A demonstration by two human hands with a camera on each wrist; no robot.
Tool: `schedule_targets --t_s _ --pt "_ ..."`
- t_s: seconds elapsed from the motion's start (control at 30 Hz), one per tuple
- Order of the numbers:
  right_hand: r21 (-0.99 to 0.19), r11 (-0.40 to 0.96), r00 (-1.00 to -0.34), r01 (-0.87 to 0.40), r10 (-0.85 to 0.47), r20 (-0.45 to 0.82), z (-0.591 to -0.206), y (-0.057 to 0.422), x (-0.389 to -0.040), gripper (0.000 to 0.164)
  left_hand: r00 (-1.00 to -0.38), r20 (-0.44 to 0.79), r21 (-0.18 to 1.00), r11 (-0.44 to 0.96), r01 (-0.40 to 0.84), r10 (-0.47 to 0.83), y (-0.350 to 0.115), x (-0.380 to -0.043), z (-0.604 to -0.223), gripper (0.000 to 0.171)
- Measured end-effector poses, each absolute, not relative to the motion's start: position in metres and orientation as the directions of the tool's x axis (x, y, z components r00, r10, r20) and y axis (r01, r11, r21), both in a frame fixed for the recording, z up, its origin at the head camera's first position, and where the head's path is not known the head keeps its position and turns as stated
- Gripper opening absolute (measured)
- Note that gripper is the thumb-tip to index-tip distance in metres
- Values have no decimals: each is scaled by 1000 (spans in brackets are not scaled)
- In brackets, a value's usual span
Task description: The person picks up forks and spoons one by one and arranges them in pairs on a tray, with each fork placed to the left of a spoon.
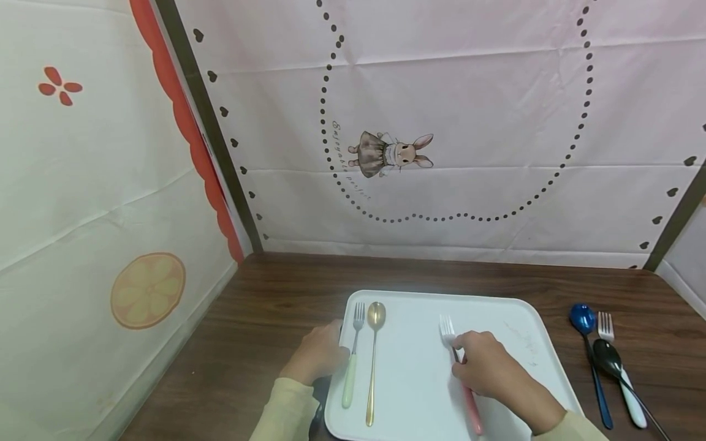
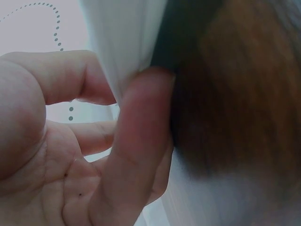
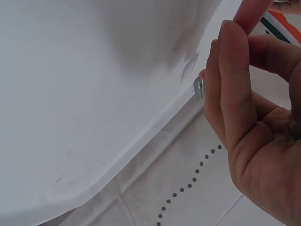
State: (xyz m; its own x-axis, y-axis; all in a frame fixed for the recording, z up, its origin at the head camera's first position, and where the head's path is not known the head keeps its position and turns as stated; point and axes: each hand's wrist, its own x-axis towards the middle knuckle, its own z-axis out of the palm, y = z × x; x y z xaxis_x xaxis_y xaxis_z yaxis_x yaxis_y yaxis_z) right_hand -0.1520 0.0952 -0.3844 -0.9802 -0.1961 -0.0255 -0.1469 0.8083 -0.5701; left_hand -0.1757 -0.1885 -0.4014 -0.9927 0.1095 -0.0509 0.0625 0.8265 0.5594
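Observation:
A white rectangular tray lies on the wooden table. My left hand pinches its left rim; the left wrist view has the fingers on either side of the edge. Over the tray's right half, my right hand holds a fork with a pink handle, tines toward the back. In the right wrist view, the fork's tines peek out past the fingers. On the tray's left side, a green-handled fork and a gold spoon lie side by side, tops toward the back.
Right of the tray lie a blue spoon, a white-handled fork and a black spoon that crosses over the fork. Printed cloth walls stand behind and at the left of the table.

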Motion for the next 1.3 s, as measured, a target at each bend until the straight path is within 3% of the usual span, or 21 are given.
schedule_targets --t_s 1.3 --pt "-530 838 -979 -131 -193 -63 -388 70 -172 38 -994 -55 568 821 50 99 -188 -175 -400 51"
